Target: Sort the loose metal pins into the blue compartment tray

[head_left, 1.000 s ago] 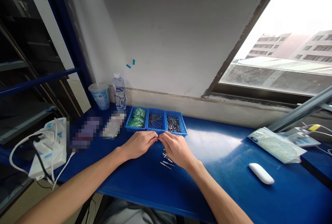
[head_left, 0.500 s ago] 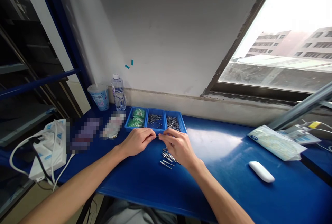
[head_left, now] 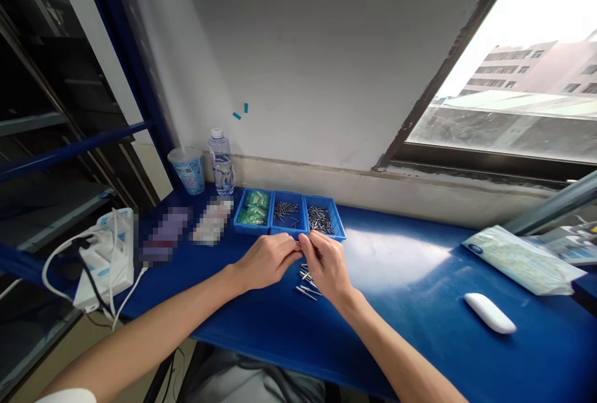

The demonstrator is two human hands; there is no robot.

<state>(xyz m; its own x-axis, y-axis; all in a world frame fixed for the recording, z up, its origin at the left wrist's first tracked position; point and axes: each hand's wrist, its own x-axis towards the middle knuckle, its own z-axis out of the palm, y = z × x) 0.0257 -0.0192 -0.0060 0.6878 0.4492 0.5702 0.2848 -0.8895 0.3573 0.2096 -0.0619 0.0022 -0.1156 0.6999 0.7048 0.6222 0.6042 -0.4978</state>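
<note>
Blue covers the tabletop, where both bare hands work just in front of 3 blue bins set side by side. Fingertips of the left hand and the right hand meet, each grip pinched on a small metal piece that is mostly hidden by the fingers, held above the tabletop near the bins' front edge. Beneath the right hand, partly covered by it, lies a loose cluster of rivets, each with a thin stem.

Green-tinted packets fill the left bin; thin metal pins lie in the middle bin; short metal pieces heap in the right bin. Behind and to the left, a cup stands beside a clear bottle. Farther left is a white power strip with cables. Well to the right rest a white rounded case and a plastic packet.
</note>
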